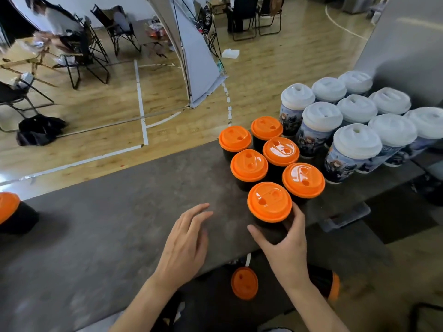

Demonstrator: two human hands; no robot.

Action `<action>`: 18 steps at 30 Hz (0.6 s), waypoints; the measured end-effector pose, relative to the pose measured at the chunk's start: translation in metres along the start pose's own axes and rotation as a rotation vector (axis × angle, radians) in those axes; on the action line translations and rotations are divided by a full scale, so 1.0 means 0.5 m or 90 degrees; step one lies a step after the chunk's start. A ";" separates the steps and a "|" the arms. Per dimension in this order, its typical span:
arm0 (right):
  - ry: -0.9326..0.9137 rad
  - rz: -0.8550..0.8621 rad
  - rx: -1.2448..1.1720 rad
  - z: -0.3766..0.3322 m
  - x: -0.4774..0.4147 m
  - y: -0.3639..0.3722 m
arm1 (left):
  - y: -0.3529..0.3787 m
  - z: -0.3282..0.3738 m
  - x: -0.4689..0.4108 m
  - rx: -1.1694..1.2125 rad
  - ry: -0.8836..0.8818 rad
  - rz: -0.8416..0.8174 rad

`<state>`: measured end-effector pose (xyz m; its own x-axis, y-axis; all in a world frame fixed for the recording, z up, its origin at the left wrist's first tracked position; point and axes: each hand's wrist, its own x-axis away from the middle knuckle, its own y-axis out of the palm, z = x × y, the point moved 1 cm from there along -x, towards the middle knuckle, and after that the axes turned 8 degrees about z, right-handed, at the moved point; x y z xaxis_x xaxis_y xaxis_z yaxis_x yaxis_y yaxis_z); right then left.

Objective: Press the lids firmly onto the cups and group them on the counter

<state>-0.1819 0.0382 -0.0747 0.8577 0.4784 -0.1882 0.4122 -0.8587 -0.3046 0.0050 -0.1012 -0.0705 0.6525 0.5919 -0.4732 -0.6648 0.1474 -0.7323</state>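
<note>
Several black cups with orange lids stand grouped on the dark counter (119, 226). My right hand (285, 250) grips the nearest black cup (269, 203) of that group around its body, thumb on the left, fingers on the right. My left hand (184, 243) hovers just above the counter to the left of that cup, fingers loosely spread, holding nothing. One more orange-lidded black cup (14, 212) stands alone at the counter's far left.
Several taller printed cups with white lids (354, 140) stand grouped at the right. Below the counter edge lie an orange lid (244, 283) and a black cup with an orange lid (327, 285). Beyond the counter are a wood floor, folding chairs and a seated person.
</note>
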 end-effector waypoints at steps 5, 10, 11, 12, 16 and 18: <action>0.032 0.012 -0.019 -0.006 0.018 -0.001 | -0.013 -0.010 0.026 0.006 -0.040 -0.002; 0.047 0.047 -0.046 -0.020 0.052 -0.003 | -0.030 -0.016 0.051 0.016 -0.085 -0.021; 0.047 0.059 -0.042 -0.023 0.064 -0.005 | -0.036 -0.018 0.059 0.022 -0.093 -0.023; 0.047 0.070 -0.039 -0.026 0.078 -0.005 | -0.043 -0.020 0.066 0.027 -0.098 -0.025; 0.023 0.065 -0.034 -0.049 0.138 0.019 | -0.074 -0.034 0.094 0.029 -0.107 -0.029; 0.005 0.024 -0.028 -0.067 0.160 0.051 | -0.092 -0.047 0.105 0.025 -0.111 -0.021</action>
<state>-0.0926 0.0487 -0.0662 0.8751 0.4446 -0.1912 0.3926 -0.8831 -0.2568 0.0783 -0.0955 -0.0732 0.6037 0.7140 -0.3547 -0.6597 0.1977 -0.7250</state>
